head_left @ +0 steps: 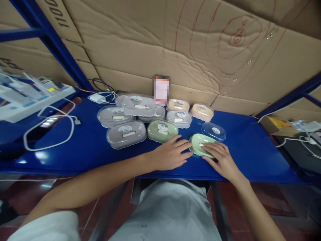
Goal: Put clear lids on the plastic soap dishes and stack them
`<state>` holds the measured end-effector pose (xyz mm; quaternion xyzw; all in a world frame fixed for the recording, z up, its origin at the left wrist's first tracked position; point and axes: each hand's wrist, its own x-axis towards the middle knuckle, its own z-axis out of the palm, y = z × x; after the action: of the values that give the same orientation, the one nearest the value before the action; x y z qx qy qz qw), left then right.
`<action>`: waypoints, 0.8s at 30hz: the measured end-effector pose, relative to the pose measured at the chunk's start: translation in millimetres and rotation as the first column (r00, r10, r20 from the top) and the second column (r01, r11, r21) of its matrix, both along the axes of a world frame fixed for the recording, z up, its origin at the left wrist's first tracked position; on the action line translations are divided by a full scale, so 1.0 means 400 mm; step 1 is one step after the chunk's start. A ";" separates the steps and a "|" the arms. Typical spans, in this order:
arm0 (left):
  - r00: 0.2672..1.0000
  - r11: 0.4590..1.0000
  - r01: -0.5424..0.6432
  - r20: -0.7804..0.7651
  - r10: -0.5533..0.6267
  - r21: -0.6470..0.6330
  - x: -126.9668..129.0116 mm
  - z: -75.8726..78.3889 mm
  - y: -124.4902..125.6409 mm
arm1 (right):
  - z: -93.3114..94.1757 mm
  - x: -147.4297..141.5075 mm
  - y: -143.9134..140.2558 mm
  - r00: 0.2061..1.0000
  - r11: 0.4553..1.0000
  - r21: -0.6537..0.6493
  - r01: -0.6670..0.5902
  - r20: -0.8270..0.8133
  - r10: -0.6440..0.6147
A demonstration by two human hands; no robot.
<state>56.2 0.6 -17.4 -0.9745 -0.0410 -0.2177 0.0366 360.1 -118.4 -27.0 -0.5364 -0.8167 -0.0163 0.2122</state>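
Note:
A pale green oval box [197, 140] with a small white piece on top lies on the blue table, its clear cover off. My right hand [222, 159] rests over its right part, fingers stretched out and touching the top near the white piece. At its left edge are the fingertips of my left hand [173, 154], spread apart and holding nothing. Just behind lies a clear plastic lid [213, 131] with a round label. Left of it, close to my left hand, sits another green box [160, 132] under a clear lid.
Several grey lidded boxes [125, 134] crowd the left, some stacked. Two peach boxes [202, 112] stand at the back by the cardboard wall [125, 50]. A blurred upright card [161, 90] leans there. A white cable [47, 147] loops over the table's left end.

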 end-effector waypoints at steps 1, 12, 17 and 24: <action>1.000 1.000 0.000 0.008 0.000 0.002 0.000 0.002 0.000 | 0.000 -0.008 0.002 1.000 1.000 0.013 0.004 -0.001 -0.004; 0.999 0.999 0.028 0.021 -0.029 0.035 0.000 -0.001 -0.004 | 0.062 0.109 0.112 0.974 0.953 0.265 0.147 0.129 -0.186; 0.997 0.995 -0.075 0.007 0.075 0.070 -0.008 0.017 0.005 | 0.035 0.213 0.161 0.927 0.928 0.239 0.285 0.178 -0.330; 0.977 0.974 -0.211 0.057 0.207 0.083 -0.010 0.016 0.034 | 0.066 0.157 0.259 0.949 0.959 0.182 0.219 0.187 -0.252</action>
<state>52.0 14.4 -10.9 -0.9566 -0.1344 -0.2377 0.1017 423.1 -14.8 -0.4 -0.6069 -0.7605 -0.1627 0.1640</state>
